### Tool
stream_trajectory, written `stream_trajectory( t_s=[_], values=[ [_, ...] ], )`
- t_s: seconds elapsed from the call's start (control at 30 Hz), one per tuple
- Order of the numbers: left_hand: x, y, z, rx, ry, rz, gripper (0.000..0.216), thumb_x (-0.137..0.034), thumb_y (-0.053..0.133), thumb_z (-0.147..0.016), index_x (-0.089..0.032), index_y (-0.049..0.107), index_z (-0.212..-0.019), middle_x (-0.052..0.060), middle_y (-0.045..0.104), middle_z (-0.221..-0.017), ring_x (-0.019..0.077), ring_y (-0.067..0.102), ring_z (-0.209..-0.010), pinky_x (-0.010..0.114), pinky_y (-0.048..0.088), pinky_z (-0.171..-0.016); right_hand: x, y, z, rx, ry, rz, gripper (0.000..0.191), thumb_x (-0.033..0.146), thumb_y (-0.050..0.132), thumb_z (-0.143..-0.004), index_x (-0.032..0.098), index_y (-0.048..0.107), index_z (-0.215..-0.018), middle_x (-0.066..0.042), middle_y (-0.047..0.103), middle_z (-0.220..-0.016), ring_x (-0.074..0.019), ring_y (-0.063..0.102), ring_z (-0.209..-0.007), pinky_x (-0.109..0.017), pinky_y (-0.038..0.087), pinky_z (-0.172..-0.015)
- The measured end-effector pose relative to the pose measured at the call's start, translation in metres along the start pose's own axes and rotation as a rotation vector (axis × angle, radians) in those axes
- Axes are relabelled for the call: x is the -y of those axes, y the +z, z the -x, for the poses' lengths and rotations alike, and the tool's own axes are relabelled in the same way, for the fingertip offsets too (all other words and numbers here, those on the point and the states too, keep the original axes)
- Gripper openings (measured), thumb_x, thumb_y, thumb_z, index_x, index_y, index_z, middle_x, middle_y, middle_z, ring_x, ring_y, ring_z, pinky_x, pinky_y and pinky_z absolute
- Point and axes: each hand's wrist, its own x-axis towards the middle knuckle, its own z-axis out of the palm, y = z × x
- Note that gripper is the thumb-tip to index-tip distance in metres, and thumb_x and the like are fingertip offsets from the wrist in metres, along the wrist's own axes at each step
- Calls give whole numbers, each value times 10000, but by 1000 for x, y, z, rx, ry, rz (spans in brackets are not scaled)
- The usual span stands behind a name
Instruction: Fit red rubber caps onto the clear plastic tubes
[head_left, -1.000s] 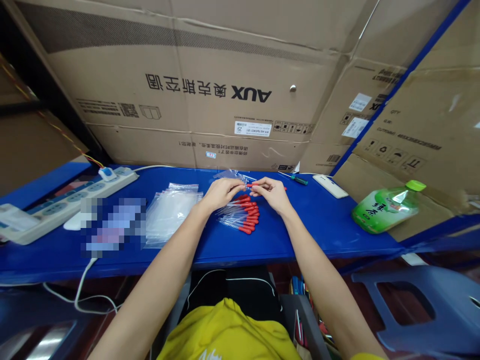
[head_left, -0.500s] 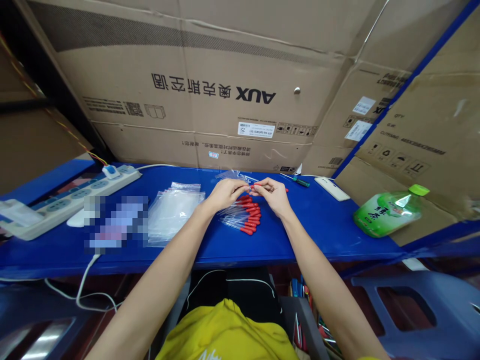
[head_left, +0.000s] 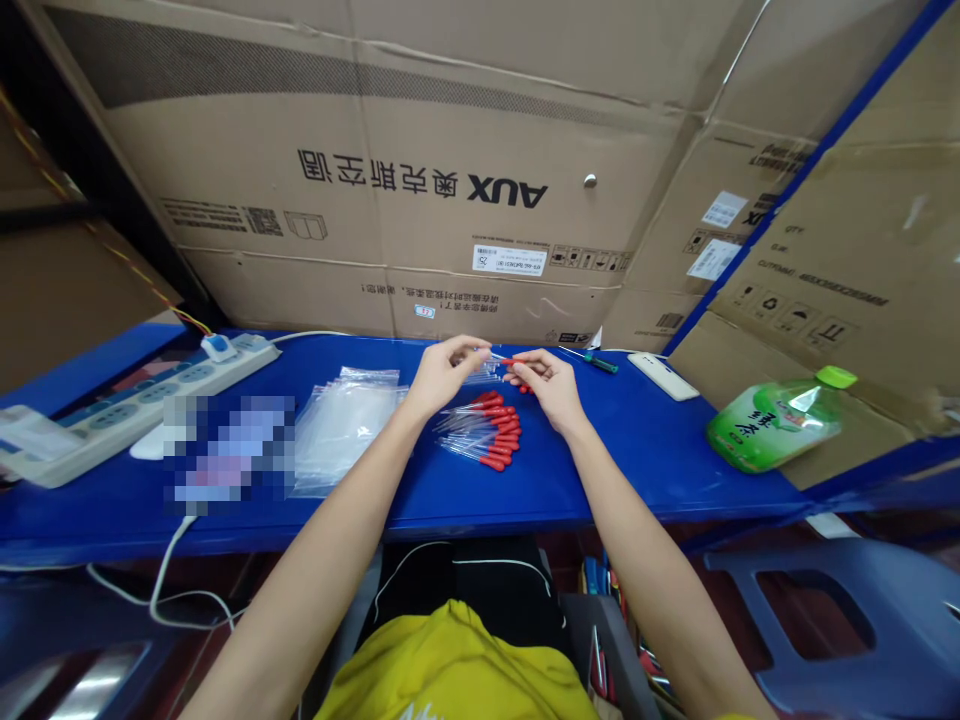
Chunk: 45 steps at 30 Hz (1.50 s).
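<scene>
My left hand [head_left: 442, 372] pinches the clear end of a thin glass dropper with a red bulb [head_left: 501, 362], held just above the blue table [head_left: 600, 460]. My right hand [head_left: 546, 378] is closed on the red-bulb end of the same dropper, and more red shows under its fingers. Below both hands lies a row of several red-bulb droppers [head_left: 487, 432] side by side on the table. A stack of clear plastic bags [head_left: 341, 425] lies to the left of the droppers.
A white power strip [head_left: 142, 390] and a blurred object [head_left: 225, 450] sit at the left. A small screwdriver [head_left: 592, 360], a white flat device [head_left: 661, 376] and a green bottle on its side [head_left: 772, 420] are at the right. Cardboard boxes [head_left: 420, 190] wall the back.
Both hands have lifted slightly and moved back from the row of droppers, and the left hand's fingers have drawn out along the dropper. The view shifted a little.
</scene>
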Motion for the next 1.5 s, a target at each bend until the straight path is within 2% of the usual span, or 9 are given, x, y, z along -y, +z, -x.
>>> stream_trajectory(
  t_s=[0.1,0.17,0.3,0.43,0.63,0.87,1.17,1.33,1.5],
  values=[
    [-8,12,-2,-108,-164,553,496,-628,553,-965,-166,730,-1001,50,645,-784,135,562,-662,261,450,-643,1,5,1,-37,-8,-34,447,556,858,-719,217,693,-959,-40,785,-846,-200,761,-760,-337,627,-740],
    [-13,20,-2,-157,-207,809,455,-596,555,-978,-168,689,-901,53,624,-829,135,586,-747,244,473,-683,-2,10,2,-23,-21,-38,444,549,859,-721,213,681,-950,-38,782,-832,-200,762,-749,-326,621,-710],
    [-20,26,-1,-236,-304,1166,485,-547,439,-1038,-188,496,-716,53,591,-828,161,609,-818,297,525,-794,-10,21,5,39,-38,-19,443,541,861,-714,212,655,-926,-23,769,-787,-210,771,-772,-321,621,-708],
    [-24,22,0,-285,-296,1349,479,-420,298,-1082,-203,341,-657,-10,386,-620,125,449,-577,308,517,-727,-15,30,10,72,-45,-2,420,533,856,-721,205,670,-907,-27,769,-779,-204,769,-752,-328,631,-722],
    [-26,20,2,-395,-249,1398,456,-357,306,-1062,-213,249,-632,-52,195,-562,98,230,-449,255,330,-480,-13,41,17,52,-54,-17,380,526,845,-744,208,681,-871,-28,765,-753,-213,768,-726,-344,652,-701],
    [-26,19,3,-466,-228,1458,428,-315,269,-1054,-216,182,-646,-72,121,-557,80,143,-415,243,210,-426,-10,48,22,56,-116,51,336,517,828,-772,216,692,-837,-36,775,-757,-244,777,-726,-381,666,-737],
    [-24,20,3,-485,-252,1414,406,-308,253,-1054,-213,151,-673,-69,113,-560,84,132,-424,243,205,-426,-10,49,24,32,-129,67,335,519,830,-766,213,705,-822,-40,786,-771,-259,782,-727,-396,670,-755],
    [-24,21,3,-512,-290,1285,423,-325,236,-1065,-209,166,-664,-57,139,-553,95,134,-438,250,238,-433,-9,48,24,22,-111,106,351,557,811,-777,229,696,-824,-45,785,-787,-274,782,-755,-426,667,-785],
    [-23,22,3,-504,-247,1249,477,-342,282,-1077,-210,192,-627,-58,131,-556,90,131,-430,253,238,-424,-9,48,25,27,-109,130,356,573,806,-779,236,694,-818,-53,785,-801,-288,779,-771,-449,663,-801]
  ],
)
